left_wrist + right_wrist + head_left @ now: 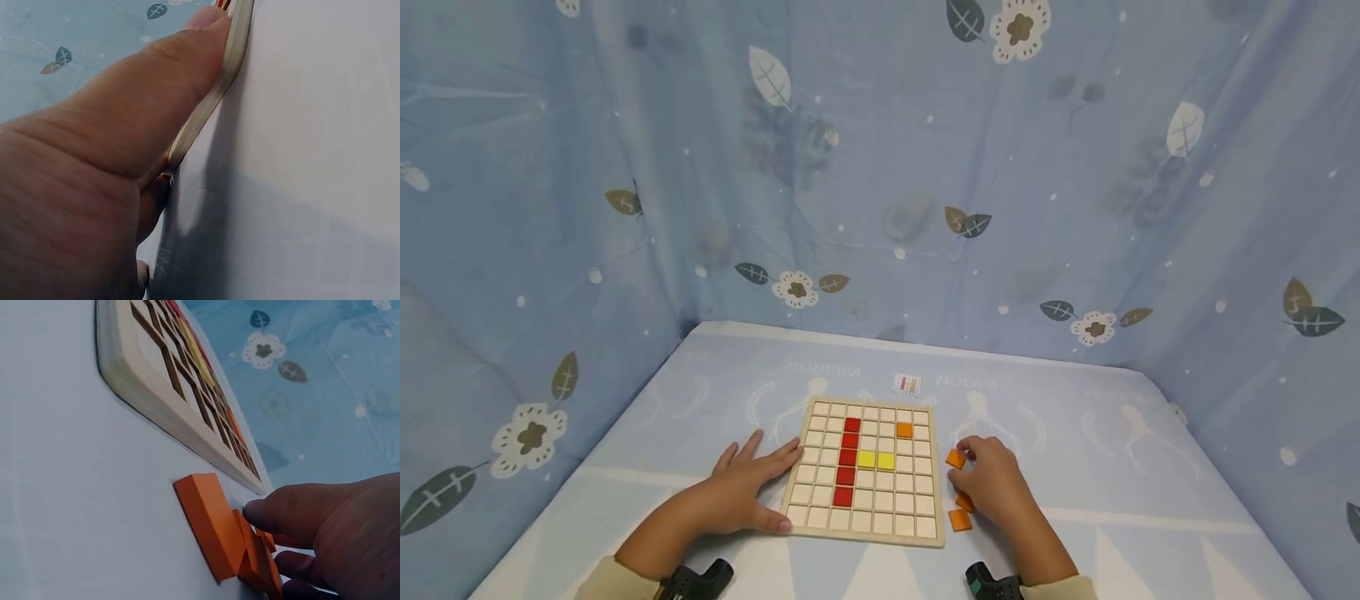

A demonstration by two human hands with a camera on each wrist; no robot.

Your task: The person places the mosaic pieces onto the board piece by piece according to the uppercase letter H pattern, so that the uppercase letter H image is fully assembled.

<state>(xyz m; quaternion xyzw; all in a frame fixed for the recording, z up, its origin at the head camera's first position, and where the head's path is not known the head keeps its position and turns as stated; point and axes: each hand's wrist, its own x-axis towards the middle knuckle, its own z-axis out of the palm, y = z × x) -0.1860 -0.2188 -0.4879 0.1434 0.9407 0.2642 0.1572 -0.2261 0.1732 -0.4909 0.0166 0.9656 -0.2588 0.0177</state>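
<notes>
A wooden grid board (pixel 865 535) lies on the table, with red tiles (pixel 847 457) in one column, two yellow tiles (pixel 886 461) and one orange tile (pixel 904 430) in it. My left hand (pixel 733 492) is spread at the board's left side. Its thumb (pixel 187 69) rests at the near left corner, its fingertips along the left edge. My right hand (pixel 996 479) is just right of the board, an orange tile (pixel 956 458) between its thumb and index finger. Partly under that hand lies another orange tile (pixel 965 502); a further one (pixel 960 520) lies nearer.
Behind the board lies a small card (pixel 907 384) with a coloured grid pattern. A pale blue patterned cloth covers the table (pixel 1150 492), and blue curtains (pixel 880 167) enclose the back and sides. Each wrist wears a black device (pixel 696 579).
</notes>
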